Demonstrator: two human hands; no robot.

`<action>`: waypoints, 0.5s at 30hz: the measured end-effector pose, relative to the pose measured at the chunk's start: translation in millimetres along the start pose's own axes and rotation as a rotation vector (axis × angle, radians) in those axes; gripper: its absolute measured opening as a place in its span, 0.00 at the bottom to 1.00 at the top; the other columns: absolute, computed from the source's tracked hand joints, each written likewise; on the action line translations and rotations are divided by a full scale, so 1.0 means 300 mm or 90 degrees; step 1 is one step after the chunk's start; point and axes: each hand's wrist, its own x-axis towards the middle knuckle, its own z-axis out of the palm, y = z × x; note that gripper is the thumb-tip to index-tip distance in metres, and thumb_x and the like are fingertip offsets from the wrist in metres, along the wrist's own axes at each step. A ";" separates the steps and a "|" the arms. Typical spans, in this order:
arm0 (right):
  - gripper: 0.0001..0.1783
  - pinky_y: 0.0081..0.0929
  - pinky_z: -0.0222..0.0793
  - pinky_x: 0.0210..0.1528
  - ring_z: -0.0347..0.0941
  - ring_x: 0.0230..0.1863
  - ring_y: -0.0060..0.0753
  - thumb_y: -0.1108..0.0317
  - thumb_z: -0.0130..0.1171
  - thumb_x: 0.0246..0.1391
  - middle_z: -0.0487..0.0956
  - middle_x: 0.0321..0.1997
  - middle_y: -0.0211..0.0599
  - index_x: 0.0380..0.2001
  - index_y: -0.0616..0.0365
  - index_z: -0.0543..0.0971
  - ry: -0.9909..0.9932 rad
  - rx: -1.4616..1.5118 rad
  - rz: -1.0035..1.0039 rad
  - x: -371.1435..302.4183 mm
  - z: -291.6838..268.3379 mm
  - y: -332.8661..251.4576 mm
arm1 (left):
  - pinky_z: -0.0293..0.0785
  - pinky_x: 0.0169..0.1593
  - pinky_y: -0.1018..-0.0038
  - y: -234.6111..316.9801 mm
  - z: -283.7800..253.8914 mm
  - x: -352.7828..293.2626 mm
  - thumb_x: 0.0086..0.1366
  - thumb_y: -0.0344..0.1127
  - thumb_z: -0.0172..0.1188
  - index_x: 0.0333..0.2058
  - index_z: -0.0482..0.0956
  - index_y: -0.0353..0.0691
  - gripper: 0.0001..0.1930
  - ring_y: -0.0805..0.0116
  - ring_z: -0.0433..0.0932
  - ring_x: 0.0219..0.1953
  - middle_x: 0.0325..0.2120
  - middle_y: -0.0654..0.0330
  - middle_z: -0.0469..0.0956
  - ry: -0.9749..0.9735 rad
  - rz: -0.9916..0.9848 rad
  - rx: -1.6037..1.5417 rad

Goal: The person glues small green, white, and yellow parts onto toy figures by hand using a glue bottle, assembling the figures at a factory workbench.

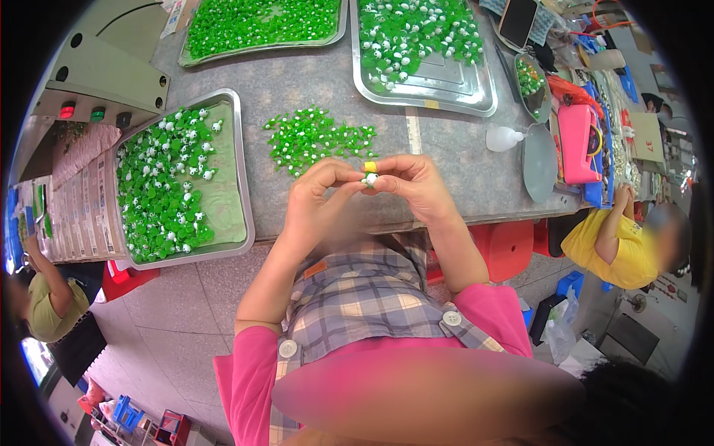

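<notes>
My left hand (316, 195) and my right hand (413, 186) meet over the near edge of the grey table (312, 82), pinching one small white-and-green plastic piece (370, 178) between their fingertips. A yellow band (370, 166) sits on a fingertip just above the piece. A loose heap of small green pieces (316, 137) lies on the table just beyond my hands. A metal tray (230, 186) to my left holds many green pieces mixed with white ones.
Two more metal trays (446, 78) of green and white pieces stand at the far side. A small white squeeze bottle (506, 137), a round metal dish (539, 160) and a pink box (578, 141) lie at the right. Other people sit at the left and right.
</notes>
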 end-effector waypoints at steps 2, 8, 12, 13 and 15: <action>0.10 0.23 0.69 0.35 0.73 0.30 0.31 0.76 0.54 0.41 0.75 0.30 0.40 0.32 0.66 0.73 -0.002 -0.005 -0.004 0.000 -0.005 0.007 | 0.68 0.31 0.80 0.002 0.002 0.001 0.46 0.23 0.57 0.24 0.74 0.33 0.04 0.71 0.71 0.28 0.23 0.60 0.72 0.003 -0.011 0.004; 0.10 0.22 0.70 0.35 0.72 0.31 0.27 0.75 0.53 0.42 0.74 0.31 0.39 0.32 0.66 0.73 0.003 0.020 0.006 0.011 -0.004 0.028 | 0.67 0.29 0.78 -0.003 0.012 -0.007 0.44 0.25 0.58 0.23 0.74 0.34 0.05 0.69 0.72 0.25 0.21 0.59 0.72 0.043 0.028 0.102; 0.10 0.18 0.68 0.34 0.72 0.29 0.24 0.73 0.53 0.44 0.75 0.29 0.38 0.33 0.66 0.73 0.022 0.028 0.003 0.003 0.000 0.045 | 0.67 0.27 0.76 -0.003 0.020 -0.015 0.41 0.25 0.59 0.22 0.73 0.36 0.06 0.65 0.72 0.24 0.21 0.60 0.72 0.066 0.081 0.188; 0.11 0.18 0.68 0.34 0.71 0.29 0.24 0.73 0.53 0.44 0.75 0.29 0.37 0.33 0.66 0.73 0.027 0.031 0.004 0.003 0.004 0.049 | 0.67 0.27 0.76 -0.005 0.020 -0.021 0.41 0.25 0.59 0.22 0.73 0.36 0.06 0.65 0.72 0.24 0.21 0.60 0.72 0.067 0.081 0.189; 0.11 0.18 0.68 0.34 0.71 0.29 0.24 0.73 0.53 0.44 0.75 0.29 0.37 0.33 0.66 0.73 0.029 0.047 0.015 -0.005 0.011 0.062 | 0.67 0.27 0.75 -0.008 0.022 -0.036 0.40 0.25 0.60 0.21 0.73 0.37 0.07 0.65 0.72 0.24 0.20 0.60 0.72 0.077 0.092 0.224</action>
